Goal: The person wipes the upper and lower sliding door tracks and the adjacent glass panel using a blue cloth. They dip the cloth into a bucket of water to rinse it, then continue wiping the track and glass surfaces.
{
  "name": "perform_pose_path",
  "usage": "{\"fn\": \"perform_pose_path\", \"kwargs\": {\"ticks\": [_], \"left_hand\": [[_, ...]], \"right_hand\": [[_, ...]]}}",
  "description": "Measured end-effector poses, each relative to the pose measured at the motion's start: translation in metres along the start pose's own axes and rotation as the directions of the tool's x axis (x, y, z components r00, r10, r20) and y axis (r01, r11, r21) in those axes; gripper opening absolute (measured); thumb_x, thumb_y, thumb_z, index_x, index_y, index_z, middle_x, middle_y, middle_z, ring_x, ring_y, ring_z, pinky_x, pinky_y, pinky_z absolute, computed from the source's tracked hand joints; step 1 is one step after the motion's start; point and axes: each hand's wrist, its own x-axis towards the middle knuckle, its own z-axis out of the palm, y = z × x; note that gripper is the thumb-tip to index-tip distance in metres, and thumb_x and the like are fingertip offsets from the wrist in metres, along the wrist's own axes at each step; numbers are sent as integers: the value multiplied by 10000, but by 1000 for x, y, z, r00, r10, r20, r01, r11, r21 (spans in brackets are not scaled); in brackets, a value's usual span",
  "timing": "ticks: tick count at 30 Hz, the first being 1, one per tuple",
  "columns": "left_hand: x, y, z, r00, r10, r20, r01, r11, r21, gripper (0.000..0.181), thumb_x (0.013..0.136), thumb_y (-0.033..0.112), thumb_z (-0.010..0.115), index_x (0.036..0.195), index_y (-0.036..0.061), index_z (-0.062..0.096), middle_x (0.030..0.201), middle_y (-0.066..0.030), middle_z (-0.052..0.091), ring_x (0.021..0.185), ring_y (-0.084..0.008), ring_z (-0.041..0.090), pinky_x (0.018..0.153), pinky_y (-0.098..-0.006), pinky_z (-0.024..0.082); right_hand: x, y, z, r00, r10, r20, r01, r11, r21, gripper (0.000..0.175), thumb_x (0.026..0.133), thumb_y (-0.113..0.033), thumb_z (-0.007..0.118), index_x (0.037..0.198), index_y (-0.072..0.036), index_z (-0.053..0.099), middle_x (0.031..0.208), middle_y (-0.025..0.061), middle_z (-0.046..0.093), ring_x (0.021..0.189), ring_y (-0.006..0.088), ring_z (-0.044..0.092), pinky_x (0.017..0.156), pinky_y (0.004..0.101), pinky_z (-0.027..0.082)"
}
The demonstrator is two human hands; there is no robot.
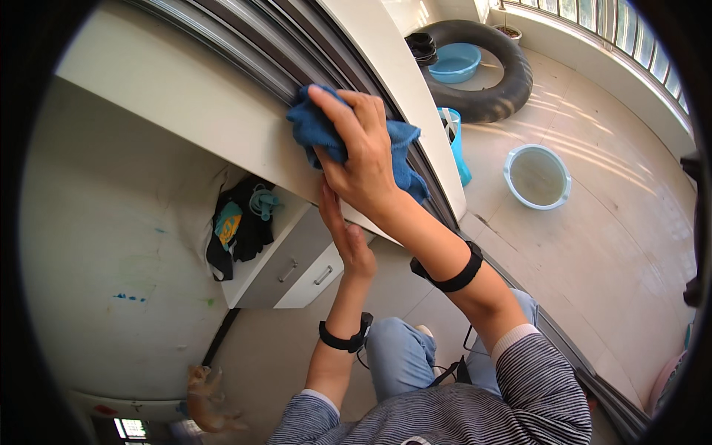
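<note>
My right hand [361, 150] grips a bunched blue cloth [317, 125] and presses it against the edge of the window sill, beside the dark sliding-track rails [267, 50]. Part of the cloth spills past my wrist side, over the rails. Below it, my left hand [347, 239] is raised with its fingers held out straight against the edge of the white sill board [183, 105]. Nothing shows in the left palm. The left fingertips are partly hidden behind my right hand.
On the tiled balcony floor stand a light-blue basin of cloudy water [537, 177], a black inner tube [517, 83], a blue basin [455, 62] and a blue bag [459, 150]. A drawer cabinet [278, 267] holds dark cloth items [245, 228]. An orange cat [206, 397] is at lower left.
</note>
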Motion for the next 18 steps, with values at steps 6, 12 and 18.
{"fn": "perform_pose_path", "kwargs": {"ticks": [6,12,18], "left_hand": [[-2,-10,-5,993,40,114,-49,996,73,751,978,504,303,1470,-44,156,1508,-244,212,1393,-364,236,1122,-443,200],[-12,-13,4,954,-23,298,14,999,33,677,991,361,421,1485,-15,152,1526,-223,209,1404,-345,244,1143,-434,178],[-3,-6,11,960,118,254,-169,967,190,643,980,292,462,1487,15,182,1540,-218,163,1409,-370,219,1135,-452,191]], "right_hand": [[-43,29,-14,994,-93,-54,86,987,-132,491,544,53,656,1021,-62,620,1056,127,554,952,341,518,798,413,434],[-140,55,-61,975,208,82,-185,955,-231,461,612,112,591,1047,-38,600,1108,176,523,979,376,532,845,414,447],[-84,48,-91,940,329,-87,-333,943,-30,369,757,105,592,1097,-38,586,1125,181,532,1035,335,552,888,359,440]]}}
